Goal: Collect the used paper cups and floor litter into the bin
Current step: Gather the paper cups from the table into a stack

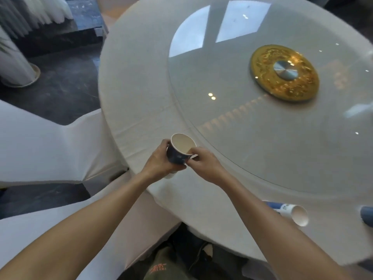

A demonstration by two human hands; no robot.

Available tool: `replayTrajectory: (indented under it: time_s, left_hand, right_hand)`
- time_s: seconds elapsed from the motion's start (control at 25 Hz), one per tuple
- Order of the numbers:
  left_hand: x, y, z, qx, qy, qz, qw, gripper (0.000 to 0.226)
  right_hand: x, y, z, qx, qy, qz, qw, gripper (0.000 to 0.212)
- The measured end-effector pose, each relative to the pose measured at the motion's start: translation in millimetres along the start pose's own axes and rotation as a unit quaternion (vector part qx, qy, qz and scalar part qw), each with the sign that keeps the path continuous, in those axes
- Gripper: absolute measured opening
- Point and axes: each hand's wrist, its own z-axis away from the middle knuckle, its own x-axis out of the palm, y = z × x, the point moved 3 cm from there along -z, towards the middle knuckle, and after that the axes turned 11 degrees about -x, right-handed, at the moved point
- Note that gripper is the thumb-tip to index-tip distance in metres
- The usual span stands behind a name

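Both arms extended, left hand [161,161] and right hand [203,164] meeting, fingers curled.

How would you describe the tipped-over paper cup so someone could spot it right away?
Start at the round white-clothed table and follow its near edge to the right. There, beside the right forearm, the blue-and-white paper cup lies on its side, white mouth facing right. The dark blue paper cup held in both hands is upright.
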Motion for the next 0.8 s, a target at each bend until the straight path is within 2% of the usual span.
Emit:
replayTrajectory:
  time_s: [0.16, 0.24, 0.32, 0.36, 0.44, 0.6, 0.68, 0.8]
  left_hand:
    - [56.4, 31.1, 13.1, 0.043, -0.047, -0.013, 0.998, 0.079]
    - [83.4, 45.1, 22.3, 0.06, -0.058, -0.044, 0.996, 0.082]
    - [106.3, 52.3, 31.6, 0.066, -0.07, -0.076, 0.992, 0.081]
    - [116.5, 53.9, 37.4, 0.067, -0.078, -0.087, 0.991, 0.079]
    - [136.6, 55.6, 50.8, 0.075, -0.087, -0.103, 0.988, 0.077]
    - [166.6, 53.6, 74.0, 0.077, -0.098, -0.128, 0.984, 0.079]
    - [179.2, 51.6, 83.5, 0.084, -0.102, -0.146, 0.98, 0.082]
    - [194.3, 47.4, 96.2, 0.09, -0.112, -0.163, 0.976, 0.081]
  right_hand:
    - [-43.8, 34.5, 57.7, 0.045, 0.069, -0.034, 0.996, 0.022]
    - [-66.5, 60.4, 88.5, 0.066, 0.13, 0.013, 0.989, 0.043]
    - [-87.3, 88.4, 117.6, 0.084, 0.171, 0.117, 0.975, 0.051]
    - [-95.9, 100.9, 131.8, 0.094, 0.164, 0.193, 0.963, 0.052]
    - [-107.2, 126.2, 157.7, 0.131, 0.092, 0.324, 0.932, 0.055]
    - [-101.8, 166.4, 194.2, 0.18, -0.091, 0.437, 0.876, 0.059]
    - [-98.9, 177.3, 210.2, 0.19, -0.113, 0.472, 0.854, 0.051]
    - [-100.7, 187.6, 227.8, 0.225, -0.101, 0.485, 0.839, 0.045]
